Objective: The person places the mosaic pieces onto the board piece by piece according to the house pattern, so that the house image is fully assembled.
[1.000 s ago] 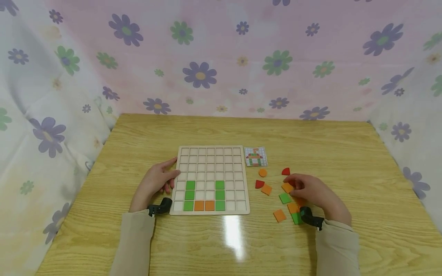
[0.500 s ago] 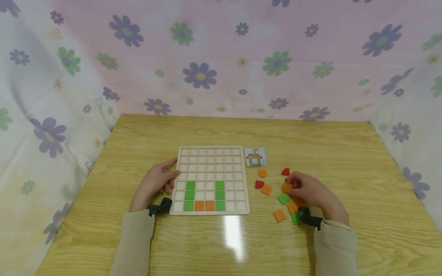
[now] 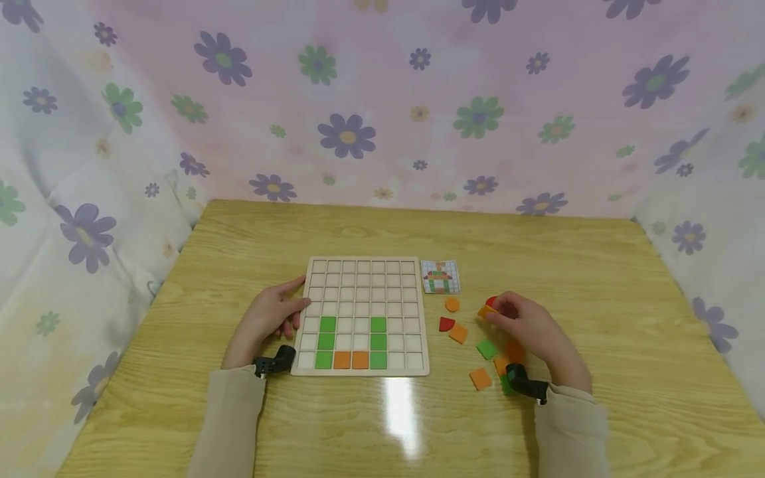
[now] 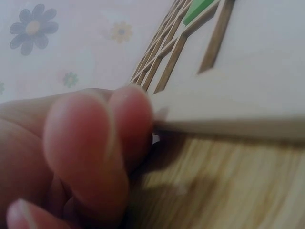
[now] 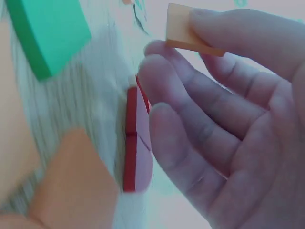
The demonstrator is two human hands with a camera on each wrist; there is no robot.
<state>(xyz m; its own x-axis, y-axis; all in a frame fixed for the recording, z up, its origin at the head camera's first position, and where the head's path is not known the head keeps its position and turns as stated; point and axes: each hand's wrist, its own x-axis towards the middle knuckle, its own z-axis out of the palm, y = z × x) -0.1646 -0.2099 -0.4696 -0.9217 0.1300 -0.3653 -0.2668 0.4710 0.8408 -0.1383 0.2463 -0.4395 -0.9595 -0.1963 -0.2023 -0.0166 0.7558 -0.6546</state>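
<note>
My right hand pinches an orange square tile between thumb and index finger. In the right wrist view the held orange tile is tilted, with the other fingers loosely bent below it. A red quarter-round piece lies just behind it, partly covered. My left hand rests at the left edge of the wooden grid board, thumb and index finger extended against the frame. In the left wrist view fingertips touch the board's edge. Green tiles and orange tiles fill some cells in the lower rows.
A small pattern card lies right of the board. Near it are an orange disc, a red quarter piece and loose tiles, among them a green square and an orange square. Some are partly under the right hand.
The right hand has lifted the orange square tile from the loose pieces and moved it slightly away and to the left. The left hand stays at the board; the head view has shifted slightly.
</note>
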